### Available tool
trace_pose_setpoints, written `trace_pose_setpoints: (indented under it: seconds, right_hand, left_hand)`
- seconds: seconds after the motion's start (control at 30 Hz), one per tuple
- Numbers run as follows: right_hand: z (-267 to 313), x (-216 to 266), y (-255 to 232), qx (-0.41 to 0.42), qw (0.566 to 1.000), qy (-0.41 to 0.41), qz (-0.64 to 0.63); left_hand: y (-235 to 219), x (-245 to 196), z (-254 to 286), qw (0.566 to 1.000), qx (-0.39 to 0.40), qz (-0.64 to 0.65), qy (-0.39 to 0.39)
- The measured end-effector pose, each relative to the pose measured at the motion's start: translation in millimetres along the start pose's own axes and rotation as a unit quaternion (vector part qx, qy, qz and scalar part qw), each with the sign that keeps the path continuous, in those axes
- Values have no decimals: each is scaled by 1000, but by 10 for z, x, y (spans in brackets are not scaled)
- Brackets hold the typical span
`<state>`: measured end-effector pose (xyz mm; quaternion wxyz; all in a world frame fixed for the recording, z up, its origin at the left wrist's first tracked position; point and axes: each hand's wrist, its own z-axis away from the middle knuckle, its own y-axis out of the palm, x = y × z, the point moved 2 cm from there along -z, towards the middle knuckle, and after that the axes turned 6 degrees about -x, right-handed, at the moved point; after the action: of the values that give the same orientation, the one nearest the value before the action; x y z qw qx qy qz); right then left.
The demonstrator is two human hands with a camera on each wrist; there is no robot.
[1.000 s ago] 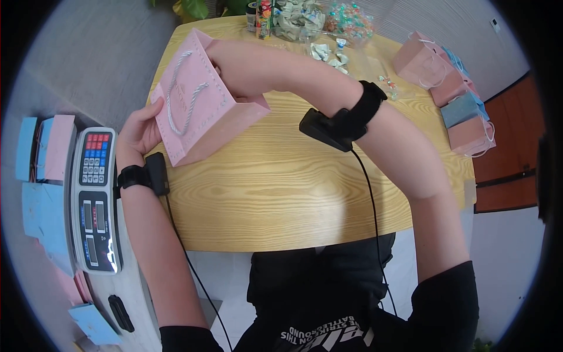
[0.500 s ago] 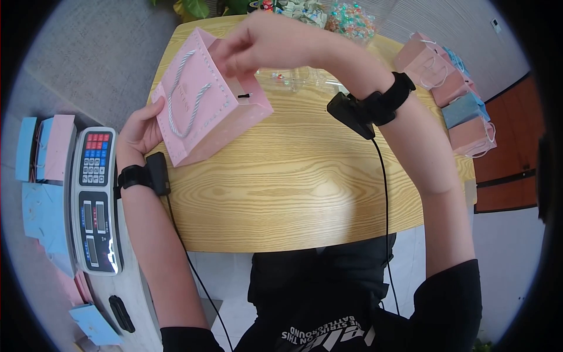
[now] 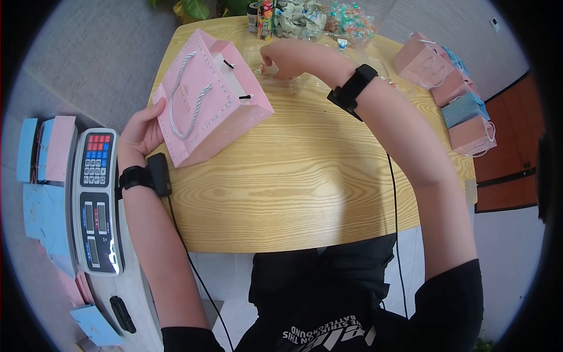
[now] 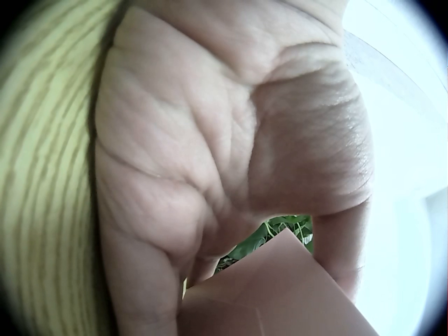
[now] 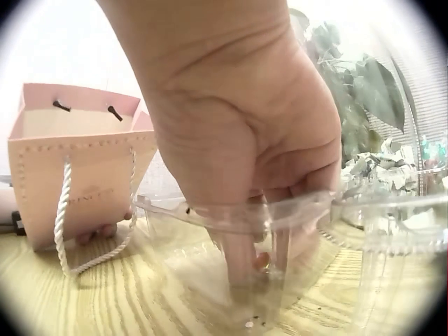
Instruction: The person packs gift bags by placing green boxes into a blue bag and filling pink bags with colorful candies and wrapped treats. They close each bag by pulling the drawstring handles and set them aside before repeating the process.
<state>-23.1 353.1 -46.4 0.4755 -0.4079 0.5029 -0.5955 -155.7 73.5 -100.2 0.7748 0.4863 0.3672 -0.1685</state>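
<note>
In the head view, my left hand (image 3: pixel 142 129) grips the side of a pink paper gift bag (image 3: pixel 185 102), thumb on its printed front. The bag leans with its mouth up and away, white rope handle on the front. A pink panel of the bag (image 4: pixel 273 287) shows between thumb and fingers in the left wrist view. My right hand (image 3: pixel 299 57) reaches down into a clear plastic container (image 5: pixel 168 231) beside the bag. Its fingers point down behind the clear wall, a small orange piece (image 5: pixel 262 261) at the fingertips; I cannot tell whether they pinch it. A small wrapped candy (image 3: pixel 259 69) lies by the fingers.
At the table's back stand a colourful packet (image 3: pixel 265 20), a heap of pale wrapped pieces (image 3: pixel 299 20) and a tub of colourful candies (image 3: pixel 350 23). Pink and blue gift bags (image 3: pixel 419 58) line the right edge. A scale (image 3: pixel 97 199) stands left of the table.
My right hand has come out of the bag's mouth and moved right, down into the clear container. The left hand and bag have hardly moved.
</note>
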Motion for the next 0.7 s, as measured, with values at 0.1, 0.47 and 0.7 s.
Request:
trace_pose_setpoints:
  seconds: [0.1,0.47,0.7]
  right_hand:
    - [-65,13,47,-16,999,-34,0]
    - [-257,27,202,-79,994,-74,32]
    - [381,-257,-410,-280,950,-91,-105]
  left_hand:
    - [2,-3,-7,1000,0,-3,1]
    - [-81,3,-19,1000,-12,-17,-5]
    - [-128,-11,-18,999,-31,-16,0]
